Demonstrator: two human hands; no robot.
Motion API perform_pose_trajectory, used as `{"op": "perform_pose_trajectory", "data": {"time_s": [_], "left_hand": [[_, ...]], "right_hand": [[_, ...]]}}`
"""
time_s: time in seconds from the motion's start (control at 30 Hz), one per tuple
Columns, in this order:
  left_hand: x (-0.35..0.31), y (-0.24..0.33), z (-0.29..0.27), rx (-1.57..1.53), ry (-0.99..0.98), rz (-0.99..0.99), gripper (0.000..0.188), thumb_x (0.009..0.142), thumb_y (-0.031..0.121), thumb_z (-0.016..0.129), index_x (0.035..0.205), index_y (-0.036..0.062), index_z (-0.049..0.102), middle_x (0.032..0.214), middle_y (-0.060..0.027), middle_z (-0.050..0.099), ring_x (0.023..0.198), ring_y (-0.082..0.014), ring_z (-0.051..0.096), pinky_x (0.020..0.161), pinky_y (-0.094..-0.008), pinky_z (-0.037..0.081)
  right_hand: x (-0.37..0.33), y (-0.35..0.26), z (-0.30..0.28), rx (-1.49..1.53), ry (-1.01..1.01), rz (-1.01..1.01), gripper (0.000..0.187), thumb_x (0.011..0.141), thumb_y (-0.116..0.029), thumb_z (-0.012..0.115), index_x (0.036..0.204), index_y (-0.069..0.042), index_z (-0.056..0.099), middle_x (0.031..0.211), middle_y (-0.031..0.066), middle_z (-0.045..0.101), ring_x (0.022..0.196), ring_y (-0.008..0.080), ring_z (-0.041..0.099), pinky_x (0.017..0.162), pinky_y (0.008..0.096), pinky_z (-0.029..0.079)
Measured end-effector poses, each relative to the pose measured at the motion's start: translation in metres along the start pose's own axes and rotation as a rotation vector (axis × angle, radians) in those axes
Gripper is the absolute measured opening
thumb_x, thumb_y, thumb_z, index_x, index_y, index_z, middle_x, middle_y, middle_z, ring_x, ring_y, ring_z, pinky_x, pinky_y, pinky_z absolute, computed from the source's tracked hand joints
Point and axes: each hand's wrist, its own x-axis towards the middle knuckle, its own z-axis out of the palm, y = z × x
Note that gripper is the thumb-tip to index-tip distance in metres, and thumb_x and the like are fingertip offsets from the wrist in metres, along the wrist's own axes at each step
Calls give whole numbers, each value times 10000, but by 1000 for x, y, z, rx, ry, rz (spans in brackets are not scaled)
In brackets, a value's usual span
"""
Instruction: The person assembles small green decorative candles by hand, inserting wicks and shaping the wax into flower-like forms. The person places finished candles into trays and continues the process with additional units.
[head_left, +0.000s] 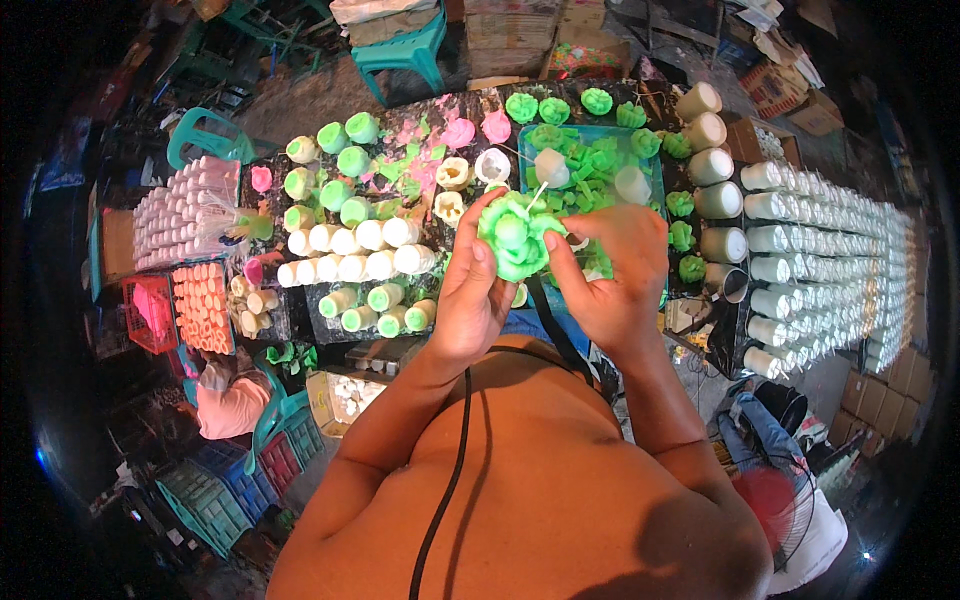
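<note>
A bright green flower-shaped candle with a white wick sticking up is held over the near side of the table. My left hand is wrapped round its left side, thumb in front. On its right side, the thumb and fingertips of my right hand pinch an outer petal. Behind my hands lies a blue tray with green wax pieces and whitish cups. Two cream scalloped wax cups and a white round mould stand just left of the tray.
White cylinder candles and green-topped ones fill the left. Finished green flowers line the tray's far and right sides. Large white cylinders and rows of white candles stand right. A person sits lower left.
</note>
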Motion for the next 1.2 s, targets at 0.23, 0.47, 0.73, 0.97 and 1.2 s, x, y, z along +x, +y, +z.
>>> {"op": "perform_pose_trajectory", "data": {"time_s": [0.23,0.47,0.73,0.97,1.2], "left_hand": [[-2,-1,-1,3,-24,43,651,1082,474,439,1588,103,267,1512,-102,458,1398,-233,461,1174,-402,367],[-1,0,-1,14,-23,52,678,1069,490,467,1585,101,263,1499,-100,466,1391,-230,465,1165,-400,374],[1,7,1,-14,-162,203,627,1046,320,551,1533,24,289,1543,-208,394,1406,-299,443,1191,-420,322],[-5,13,0,164,-227,298,642,964,375,631,1475,80,379,1538,-273,333,1388,-344,450,1151,-465,358],[-5,17,3,224,-292,417,565,948,324,655,1404,83,426,1481,-299,342,1362,-395,458,1119,-509,394]], "right_hand": [[1,-2,0,3,17,-29,205,781,-111,817,903,-113,653,833,22,647,829,258,610,827,414,400],[2,-2,0,-4,2,-31,204,778,-112,816,901,-122,654,830,23,645,833,263,609,830,425,399],[2,-6,-6,21,25,-62,255,749,-123,839,937,-127,666,862,23,662,842,268,616,850,431,411],[-2,-8,-14,72,86,-140,310,754,-162,854,1000,-164,665,898,-19,676,882,239,655,918,445,424],[-7,-8,-17,56,104,-207,295,774,-178,849,1005,-196,667,896,-53,687,879,191,668,944,435,427]]}}
